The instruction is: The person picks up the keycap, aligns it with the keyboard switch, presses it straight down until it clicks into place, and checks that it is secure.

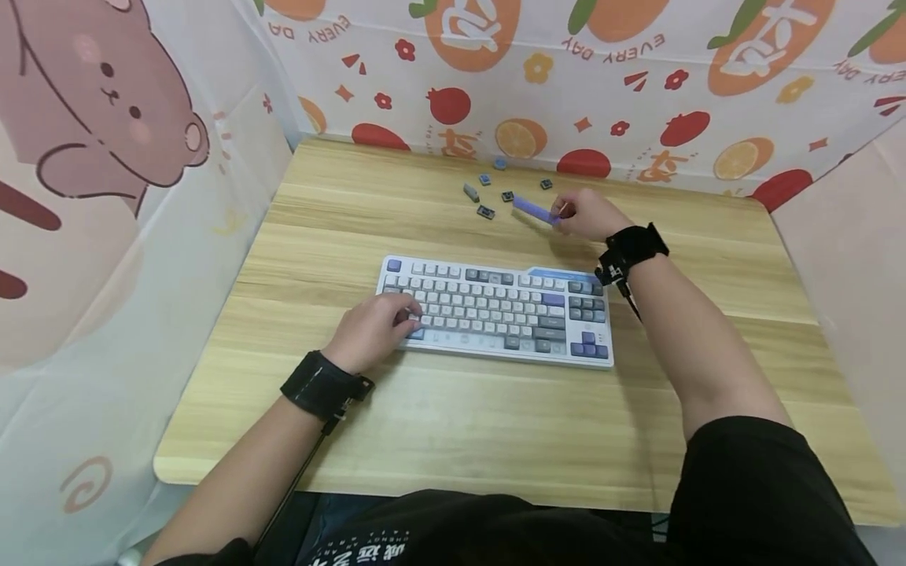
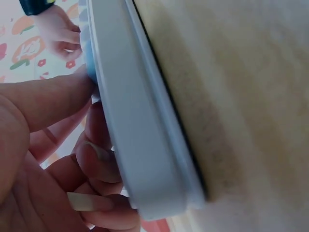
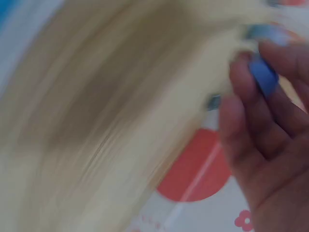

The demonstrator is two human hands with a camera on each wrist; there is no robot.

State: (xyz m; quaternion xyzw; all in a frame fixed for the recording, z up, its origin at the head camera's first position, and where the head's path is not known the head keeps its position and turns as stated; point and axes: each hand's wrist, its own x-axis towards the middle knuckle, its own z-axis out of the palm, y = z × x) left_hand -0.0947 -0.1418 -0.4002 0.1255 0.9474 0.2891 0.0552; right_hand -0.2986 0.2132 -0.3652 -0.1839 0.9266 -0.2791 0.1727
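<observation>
A white keyboard (image 1: 495,310) with white, grey and purple keycaps lies flat on the wooden table. My left hand (image 1: 375,326) rests at its left end with fingers loosely curled. In the left wrist view the thumb (image 2: 63,96) touches the edge of a blue key (image 2: 91,70) beside the keyboard's pale side wall (image 2: 130,111). Beyond the keyboard, my right hand (image 1: 583,214) pinches one end of a long purple keycap (image 1: 532,209), shaped like a space bar. The right wrist view is blurred and shows a blue end of it (image 3: 263,76) between thumb and fingers.
Several small loose pieces lie near the table's back edge, among them a grey-blue keycap (image 1: 470,192), a dark square piece (image 1: 546,184) and a dark oblong piece (image 1: 485,212). A patterned cloth (image 1: 488,110) stands behind the table (image 1: 340,212).
</observation>
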